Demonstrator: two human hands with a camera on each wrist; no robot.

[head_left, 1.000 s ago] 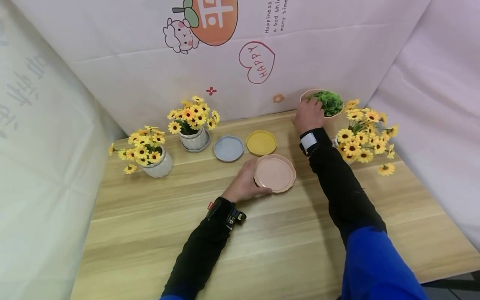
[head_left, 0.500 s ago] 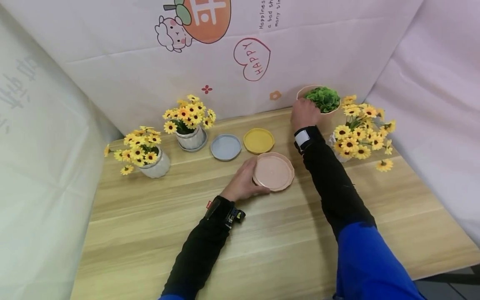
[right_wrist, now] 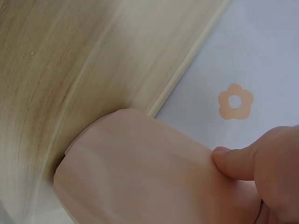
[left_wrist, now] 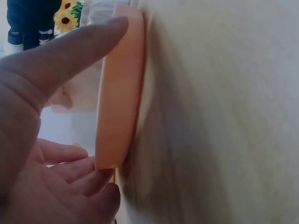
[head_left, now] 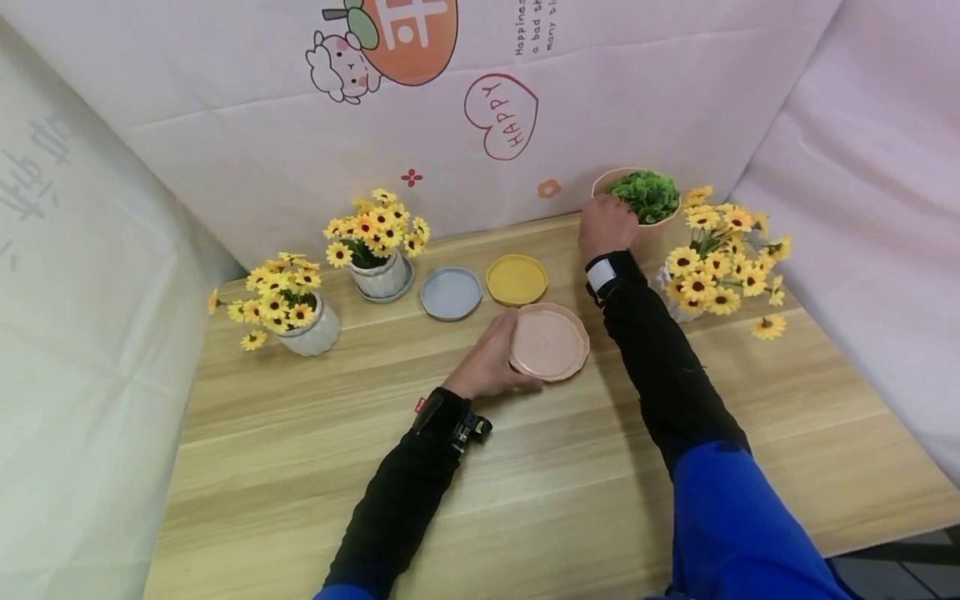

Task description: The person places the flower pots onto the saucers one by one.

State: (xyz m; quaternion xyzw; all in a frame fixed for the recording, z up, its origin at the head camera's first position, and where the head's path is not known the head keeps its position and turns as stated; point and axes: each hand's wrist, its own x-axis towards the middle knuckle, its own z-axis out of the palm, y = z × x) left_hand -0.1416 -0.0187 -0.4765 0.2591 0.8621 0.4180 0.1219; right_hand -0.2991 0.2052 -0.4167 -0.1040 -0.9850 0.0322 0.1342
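Observation:
My left hand (head_left: 491,362) grips a round pink saucer (head_left: 551,342) with a scalloped rim, the thumb along its near side and the fingers at its far left. The left wrist view shows the saucer's side wall (left_wrist: 119,93) between thumb and fingers, close over the wooden table. At the back right, my right hand (head_left: 607,225) holds the rim of a pink flowerpot (head_left: 654,232) with a leafy green plant (head_left: 648,196) in it. The right wrist view has the thumb (right_wrist: 236,163) against the outside of the pot; the other fingers are mostly hidden.
A blue-grey saucer (head_left: 452,293) and a yellow saucer (head_left: 517,280) lie behind the pink one. Two white pots of yellow flowers (head_left: 309,333) (head_left: 382,279) stand at left, the rear one on a grey saucer. More yellow flowers (head_left: 716,262) stand right of my right forearm. A printed cloth (head_left: 420,125) hangs behind.
The head view has shifted slightly. My right fingers have tucked in closer at the pot's rim. The left hand keeps its grip on the pink saucer in nearly the same place.

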